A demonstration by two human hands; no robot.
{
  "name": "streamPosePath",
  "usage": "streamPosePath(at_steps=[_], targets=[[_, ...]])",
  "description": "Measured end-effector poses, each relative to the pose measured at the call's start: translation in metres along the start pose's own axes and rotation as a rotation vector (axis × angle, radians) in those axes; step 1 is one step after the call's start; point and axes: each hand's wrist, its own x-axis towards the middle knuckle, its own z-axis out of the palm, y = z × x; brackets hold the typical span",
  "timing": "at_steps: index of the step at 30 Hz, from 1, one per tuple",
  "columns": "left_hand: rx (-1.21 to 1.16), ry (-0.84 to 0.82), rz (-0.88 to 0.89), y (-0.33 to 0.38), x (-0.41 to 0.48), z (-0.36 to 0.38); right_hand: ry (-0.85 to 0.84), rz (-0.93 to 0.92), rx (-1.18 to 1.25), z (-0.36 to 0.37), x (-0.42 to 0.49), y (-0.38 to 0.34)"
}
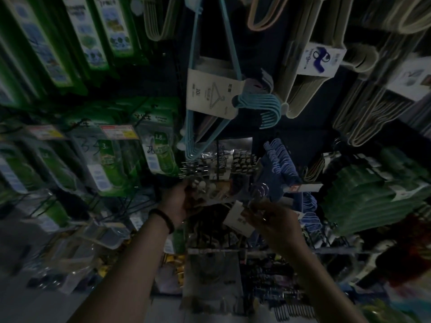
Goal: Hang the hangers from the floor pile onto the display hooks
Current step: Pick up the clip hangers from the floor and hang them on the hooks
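1. Looked like a shop aisle, dim and crowded with stock on every side.
2. Showed green packets (161,155) hung in rows on wire hooks (134,206), many alike side by side.
3. Carried red-and-yellow price tags (119,131) in front of those packets.
4. Held bundles of blue hangers (261,108) and beige hangers (303,85), banded together, the blue ones with a printed card label (210,94).
5. Had more green packs (356,199) stacked alike at the right.

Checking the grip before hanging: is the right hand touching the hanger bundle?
Touching. The head view, though dark and blurred, shows the right hand gripping the hanger bundle just below its hooks.
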Motion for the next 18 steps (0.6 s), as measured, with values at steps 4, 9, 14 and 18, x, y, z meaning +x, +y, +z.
streamPosePath(at_steps=[4,9,14,18], targets=[[0.141,-0.124,0.011,0.017,0.002,-0.002,0.01,-0.124,-0.232,-0.009,0.006,0.03],[0.618,-0.054,0.371,0.029,-0.006,0.012,-0.179,-0.274,-0.39,0.001,0.025,0.05],[1.002,-0.11,0.552,0.032,-0.002,0.01,-0.257,-0.393,-0.554,0.023,0.047,0.048],[1.157,-0.108,0.615,0.038,-0.006,0.011,-0.2,-0.457,-0.619,0.04,0.075,0.048]])
